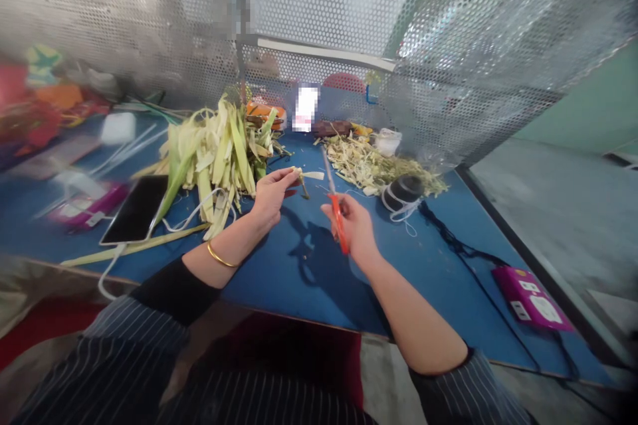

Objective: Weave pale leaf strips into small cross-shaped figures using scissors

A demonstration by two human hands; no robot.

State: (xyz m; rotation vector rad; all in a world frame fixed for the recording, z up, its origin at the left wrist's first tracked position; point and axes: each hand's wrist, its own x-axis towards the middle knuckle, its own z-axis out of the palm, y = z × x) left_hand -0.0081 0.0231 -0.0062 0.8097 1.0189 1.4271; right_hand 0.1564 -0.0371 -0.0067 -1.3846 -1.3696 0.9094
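Between the fingertips of my left hand point(273, 196) is pinched a small piece of pale corn husk point(313, 175), its strip pointing right. My right hand point(355, 229) grips orange-handled scissors point(339, 222), blades pointing up and away, just right of the husk piece and apart from it. The blades look closed or nearly so. Left of my left hand lies a heap of long green and cream corn husks point(212, 146). Beyond my right hand spreads a pile of husk scraps point(366, 163). A dark spool point(403, 191) with white thread stands right of that hand.
A black-screened phone point(135, 209) with a white cable lies at left. A purple power strip point(532, 297) and black cords occupy the right side of the blue table point(299, 292). A perforated metal screen point(329, 6) rises behind. A white case point(118, 127) sits at far left.
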